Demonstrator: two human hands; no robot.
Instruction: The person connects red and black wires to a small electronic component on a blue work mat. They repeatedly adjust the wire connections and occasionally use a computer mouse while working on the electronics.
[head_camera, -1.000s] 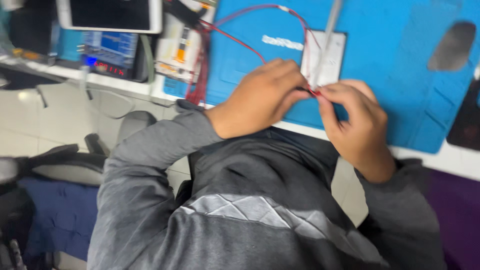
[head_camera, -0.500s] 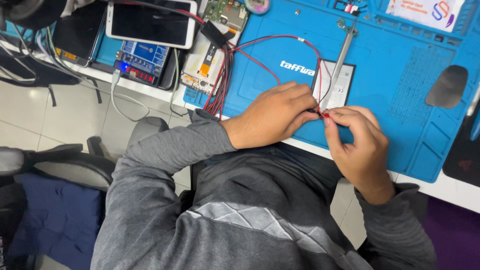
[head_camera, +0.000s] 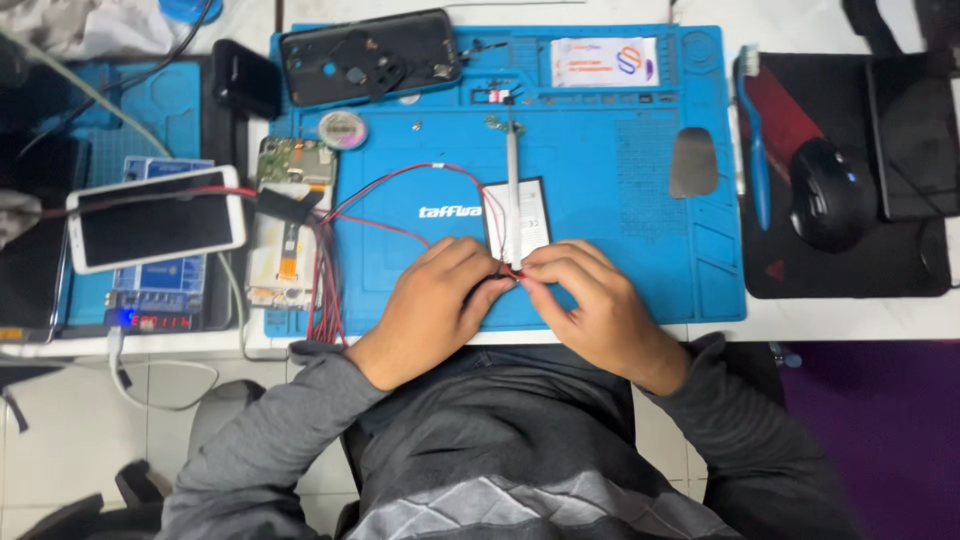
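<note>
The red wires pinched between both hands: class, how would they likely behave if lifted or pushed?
The red wires loop loosely across the blue mat, so probably floppy and light. Being thin, they would likely bend rather than roll, and could snag nearby parts.

A white smartphone (head_camera: 155, 230) lies screen-up at the left of the frame, over a small blue meter (head_camera: 160, 295). A black phone back cover (head_camera: 368, 57) sits at top centre. A black computer mouse (head_camera: 832, 193) rests on a dark pad (head_camera: 850, 270) at right, beside a blue toothbrush (head_camera: 755, 135).
</note>
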